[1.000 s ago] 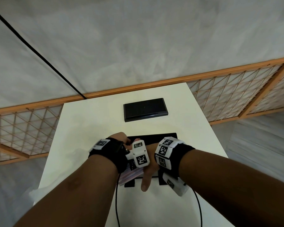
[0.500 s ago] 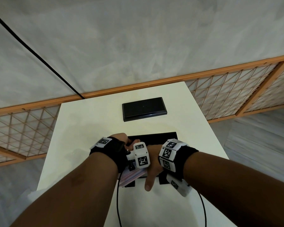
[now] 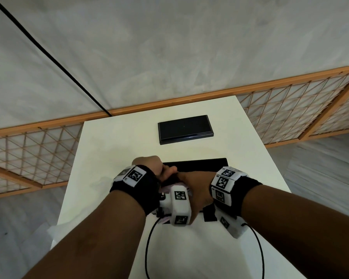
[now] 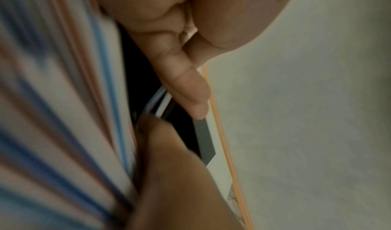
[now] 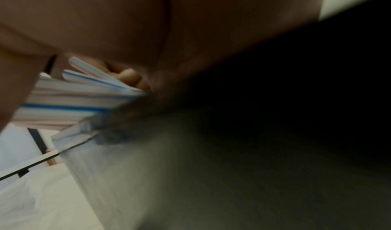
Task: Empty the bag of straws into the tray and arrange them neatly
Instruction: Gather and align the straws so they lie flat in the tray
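White table (image 3: 117,150): both hands' grips (left (image 3: 149,164), right (image 3: 195,186)) clasp striped straws (image 4: 63,99) over tray (image 3: 206,164).

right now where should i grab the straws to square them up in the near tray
Grip the straws across their middle from above, hands cupping both long sides. They lie as a loose parallel bundle over the tray, so sideways pressure should align them.

Bare forearms, no sleeves. Black wristband (image 3: 133,190) on left, black wristband (image 3: 248,190) on right. White blocky camera modules (image 3: 179,206) with black-and-white square fiducial tags strapped on both. Thin black cable (image 3: 149,248) trailing from each, probably plugged into module undersides.
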{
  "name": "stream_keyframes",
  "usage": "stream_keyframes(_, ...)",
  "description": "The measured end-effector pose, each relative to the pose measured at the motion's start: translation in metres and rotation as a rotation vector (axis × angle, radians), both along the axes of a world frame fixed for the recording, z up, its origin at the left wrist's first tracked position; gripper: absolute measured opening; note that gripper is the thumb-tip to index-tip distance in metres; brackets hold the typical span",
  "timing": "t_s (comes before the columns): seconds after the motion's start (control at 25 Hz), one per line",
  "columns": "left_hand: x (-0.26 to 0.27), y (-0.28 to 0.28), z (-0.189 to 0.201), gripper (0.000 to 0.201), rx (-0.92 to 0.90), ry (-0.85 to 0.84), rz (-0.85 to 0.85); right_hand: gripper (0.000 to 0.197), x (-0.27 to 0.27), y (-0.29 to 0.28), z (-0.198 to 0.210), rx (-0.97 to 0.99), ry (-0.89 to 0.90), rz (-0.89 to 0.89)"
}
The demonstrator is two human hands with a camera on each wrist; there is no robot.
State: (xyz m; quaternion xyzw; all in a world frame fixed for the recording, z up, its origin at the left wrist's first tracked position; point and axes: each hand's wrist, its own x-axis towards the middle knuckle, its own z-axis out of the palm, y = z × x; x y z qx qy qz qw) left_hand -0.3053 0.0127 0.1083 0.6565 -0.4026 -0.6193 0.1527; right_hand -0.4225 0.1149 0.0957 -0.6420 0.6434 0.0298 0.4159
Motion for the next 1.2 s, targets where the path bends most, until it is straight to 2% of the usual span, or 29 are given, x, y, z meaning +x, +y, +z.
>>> stream_keyframes(0.08,0.009,0.002,0.015,0.011,-0.027,0.145,0.143,0.111,0.001,0.004,0.002,0.005,-0.005,-0.063)
stream_keyframes(0.12,0.013,0.000,0.020,0.007,-0.053,0.097,0.133,0.110,0.001,0.005,0.004,0.002,-0.003,-0.084)
stream_keyframes(0.28,0.040,0.004,0.052,0.015,-0.202,-0.043,0.056,0.114,0.015,0.003,0.007,-0.021,0.053,-0.117)
stream_keyframes(0.44,0.067,0.001,0.068,0.016,-0.253,-0.180,-0.121,0.114,0.025,-0.004,0.006,-0.069,0.100,-0.122)
stream_keyframes(0.56,0.080,-0.006,0.056,0.023,-0.354,-0.374,-0.411,0.103,0.035,-0.012,0.000,-0.032,0.169,-0.106)
stream_keyframes(0.64,0.085,-0.007,0.044,0.026,-0.392,-0.402,-0.484,0.098,0.040,-0.015,-0.005,-0.031,0.201,-0.113)
stream_keyframes(0.76,0.096,0.000,0.028,0.034,-0.383,-0.359,-0.436,0.087,0.050,-0.018,-0.008,-0.027,0.198,-0.115)
stream_keyframes(0.88,0.098,0.011,0.013,0.054,-0.321,-0.155,-0.260,0.083,0.056,-0.018,-0.008,-0.013,0.200,-0.147)
stream_keyframes(0.96,0.095,0.023,0.007,0.051,-0.365,-0.095,-0.208,0.083,0.058,-0.018,-0.006,-0.009,0.218,-0.163)
stream_keyframes(1.08,0.089,0.027,-0.001,0.037,-0.468,-0.130,-0.184,0.075,0.067,-0.018,-0.003,-0.064,0.234,-0.206)
stream_keyframes(1.2,0.087,0.015,-0.004,0.038,-0.346,-0.039,-0.029,0.086,0.077,-0.016,-0.006,-0.150,0.288,-0.267)
